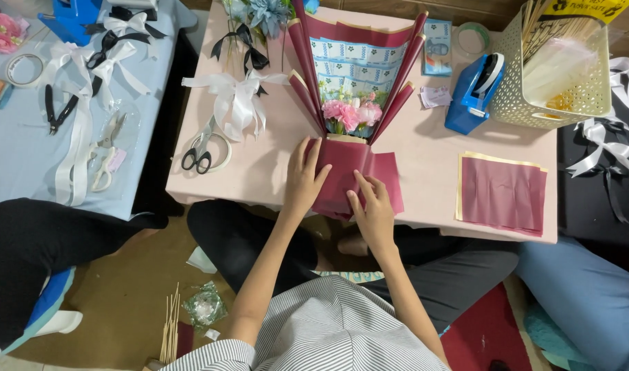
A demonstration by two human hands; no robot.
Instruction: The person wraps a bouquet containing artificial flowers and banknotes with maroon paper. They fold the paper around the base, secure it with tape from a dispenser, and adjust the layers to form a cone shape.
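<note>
Pink cloth covers a low table [259,172] where a person in a striped shirt sits on the floor, both hands on a bouquet [355,89] that lies flat with its stem end toward them. The left hand [305,180] is spread, fingers pressed flat on the maroon wrap [349,175] at the bouquet's base; the right hand [375,213] rests beside it, fingers loosely extended, fingertips pressing the same paper near the table's front edge. Neither hand pinches anything.

The bouquet is a fan of stiff maroon folds with pale edges, holding rows of blue banknotes [355,65] above a cluster of pink flowers [352,113]. At far right stands a cream perforated basket [517,89] — inside it, long pale sticks and clear plastic sleeves. Just beside the basket sits a blue tape dispenser [474,93]. A stack of maroon sheets [501,194] on cream backing lies flat, well apart from the hands.

Left of the bouquet lie a white satin bow [235,96], a black ribbon [244,42] and black-handled scissors [199,152] on a tape roll.

A second table [26,158], draped in pale blue, carries more white ribbons [81,130], pliers [57,106] and clear-handled scissors [107,154]. Thin wooden skewers [169,333] lie on the brown floor.
</note>
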